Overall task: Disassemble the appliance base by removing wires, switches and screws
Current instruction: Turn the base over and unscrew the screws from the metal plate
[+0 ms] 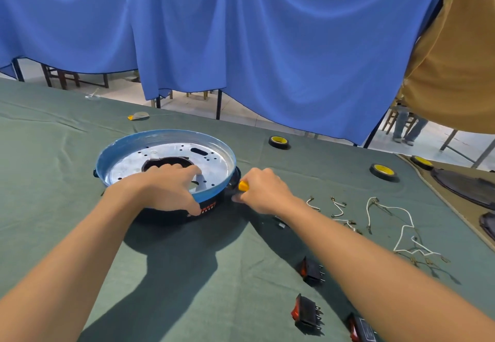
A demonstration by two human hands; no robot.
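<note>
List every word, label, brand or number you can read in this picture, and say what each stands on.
Nothing can be read.
On the appliance base: red and white print on the black side wall, too blurred.
On the tape roll: yellow core, any print too small to tell.
On the switch at the bottom edge: pale label, too small.

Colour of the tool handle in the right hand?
Yellow-orange handle, poking out of the right hand; head view.

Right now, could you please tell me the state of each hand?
Left hand: closed, gripping the rim of the round blue-rimmed metal appliance base.
Right hand: closed around an orange tool handle; the tip is hidden.
</note>
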